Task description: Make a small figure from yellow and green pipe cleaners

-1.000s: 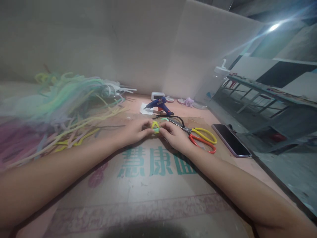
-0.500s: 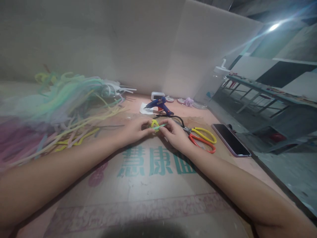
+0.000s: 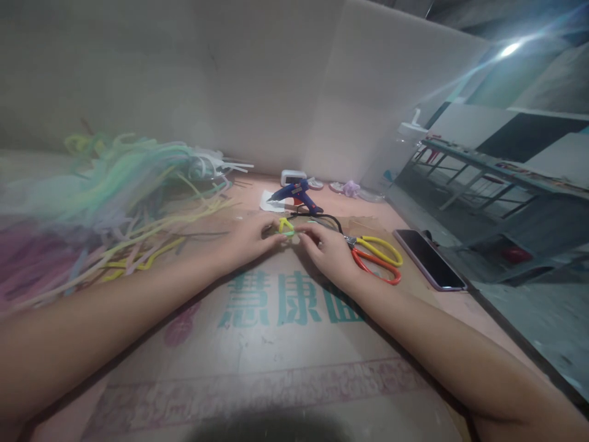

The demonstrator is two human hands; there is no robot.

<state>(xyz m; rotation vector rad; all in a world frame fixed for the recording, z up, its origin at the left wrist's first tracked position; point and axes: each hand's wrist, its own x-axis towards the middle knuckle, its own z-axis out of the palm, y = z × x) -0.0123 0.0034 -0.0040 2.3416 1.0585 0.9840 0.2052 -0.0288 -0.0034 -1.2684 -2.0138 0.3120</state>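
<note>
My left hand [image 3: 251, 240] and my right hand [image 3: 327, 250] meet over the cardboard sheet [image 3: 276, 344], fingertips pinched together on a small piece of bent pipe cleaner [image 3: 286, 227], yellow with a green strand. The piece sits between both hands' fingertips, just above the cardboard. Scissors [image 3: 375, 258] with yellow and orange handles lie right beside my right hand. A blue glue gun [image 3: 295, 193] rests just beyond the hands, its black cord trailing toward the scissors.
A large heap of pastel pipe cleaners [image 3: 115, 196] spreads over the left side. A phone [image 3: 429, 259] lies face up near the right table edge. Small items [image 3: 352, 188] sit by the white partition wall at the back.
Both hands shifted slightly farther away with the pipe cleaner piece. The green strand, sticking out to the right half a second ago, now lies closer to the yellow loop.
</note>
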